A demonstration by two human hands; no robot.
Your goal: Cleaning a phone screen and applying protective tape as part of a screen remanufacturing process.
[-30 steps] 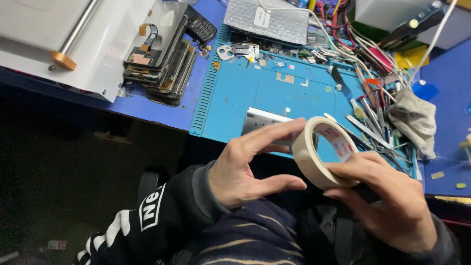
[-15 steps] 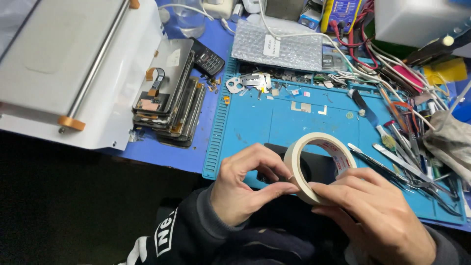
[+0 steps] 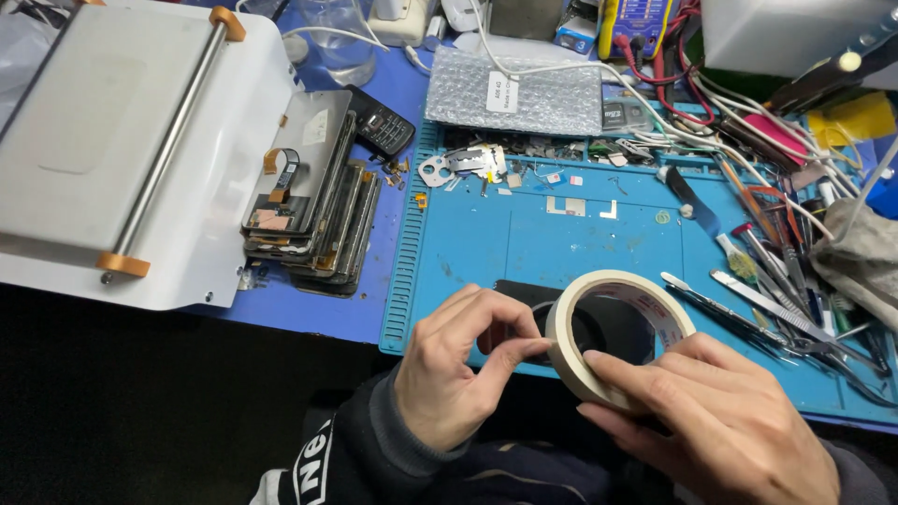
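Cream tape roll (image 3: 599, 323) sits upright between both hands, above the near edge of the blue mat (image 3: 580, 234). My right hand (image 3: 720, 425) has its grip closed around the roll's lower right rim, fingers wrapped over the outer face. My left hand (image 3: 463, 365) pinches at the roll's left edge, thumb and forefinger closed together on the tape. Dark flat piece (image 3: 524, 299) lies on the mat behind the roll. Stacked phone screens (image 3: 313, 196) rest left of the mat; tweezers (image 3: 739, 313) lie right.
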